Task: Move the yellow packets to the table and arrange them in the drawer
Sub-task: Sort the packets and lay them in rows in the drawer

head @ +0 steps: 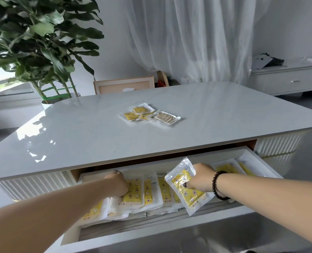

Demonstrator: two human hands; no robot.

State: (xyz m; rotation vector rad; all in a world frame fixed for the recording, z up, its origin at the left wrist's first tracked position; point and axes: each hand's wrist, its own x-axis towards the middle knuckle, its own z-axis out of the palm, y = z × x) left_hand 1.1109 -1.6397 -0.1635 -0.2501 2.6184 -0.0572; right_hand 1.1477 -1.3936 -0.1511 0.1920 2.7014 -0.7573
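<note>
- Head view, the only one here: both hands are down in the open drawer (257, 157), which is pulled out from under the white table (78, 136).
- The right hand (200, 178) is pinching one yellow packet (185, 185), thumb on its printed face and the other fingers tucked behind it. The packet is tipped up, clear of the row underneath.
- That packet's long axis runs diagonally: clear sealed top toward the upper left (toward the table edge), bottom end down toward the drawer's front rim.
- The left hand (117, 183) has its fingers curled down into the packets in the drawer (133, 190). It looks like it's gripping one at the left end of the row, but I can't tell whether it's got one or several, the fingertips are buried.
- The drawer packets mostly lie with their long axis front to back, overlapping side by side. The ones at far left look a bit skewed.
- A small pile of packets (146, 115) already sits out on the tabletop, well apart from the hands, lying flat at mixed angles.
- My read: this is the pull-out stage, with packets lifted from the drawer to go onto the table.
- Next move probably calls for lifting the held packet over the table edge without snagging it, and keeping the pinch firm since the plastic looks slippery.
</note>
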